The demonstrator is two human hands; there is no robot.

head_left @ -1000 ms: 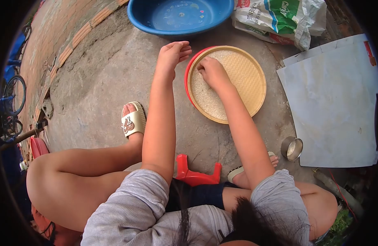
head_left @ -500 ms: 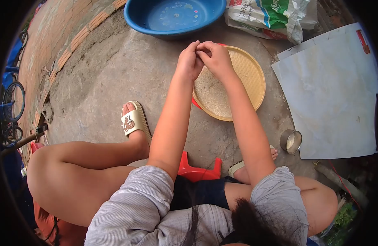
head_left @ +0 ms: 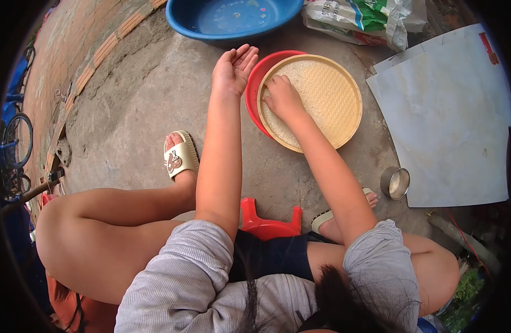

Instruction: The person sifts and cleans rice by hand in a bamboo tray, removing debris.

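Note:
A round woven bamboo tray (head_left: 338, 102) with pale rice grains (head_left: 302, 125) spread over it rests on a red basin (head_left: 252, 97). My right hand (head_left: 283, 100) is over the tray's left part, its fingers bent down and drawn together at the grains. Whatever those fingertips hold, if anything, is too small to make out. Left of the red basin, my left hand (head_left: 236, 71) is held palm up in the air, fingers spread and slightly curled. I cannot see anything lying in that palm.
Beyond my hands stands a blue basin (head_left: 180, 25), with printed plastic sacks (head_left: 372, 19) to its right. A large white sheet (head_left: 444, 122) lies on the right, and a small metal cup (head_left: 398, 184) is beside it. A red plastic stool (head_left: 272, 226) shows between my legs.
My hands were together above the tray's left edge and have parted. The left moved left and turned palm up; the right lowered to the rice, uncovering more of the red basin.

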